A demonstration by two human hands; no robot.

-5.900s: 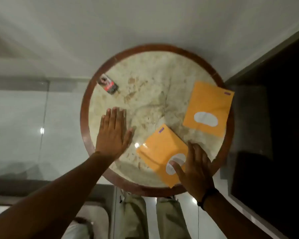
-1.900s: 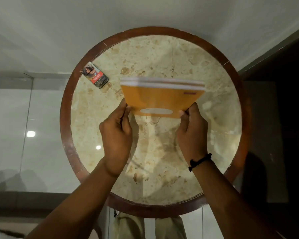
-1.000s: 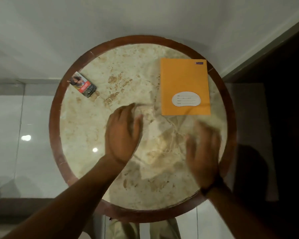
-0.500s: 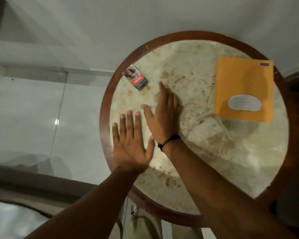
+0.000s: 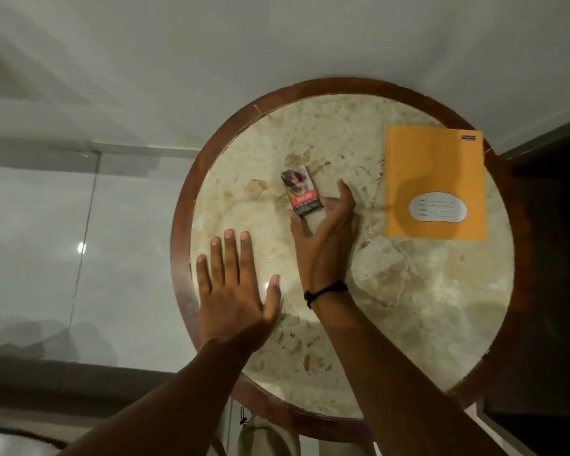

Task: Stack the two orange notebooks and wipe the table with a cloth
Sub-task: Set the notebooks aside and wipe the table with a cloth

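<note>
Orange notebooks [image 5: 435, 166] stacked, lower mostly hidden, right hand [image 5: 329, 238] gripping box [image 5: 301, 195]

Table [image 5: 392, 291] w/ glossy marble top, polished wood rim; matt paper notebook [image 5: 435, 179]; glossy printed card box [image 5: 301, 195].

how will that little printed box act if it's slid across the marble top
Probably light and stiff: the small box is a flat carton that the right hand grips between thumb and fingers. It should slide, not roll, since its faces are flat and the table looks glossy. Lying flat, it seems unlikely to tip.
</note>
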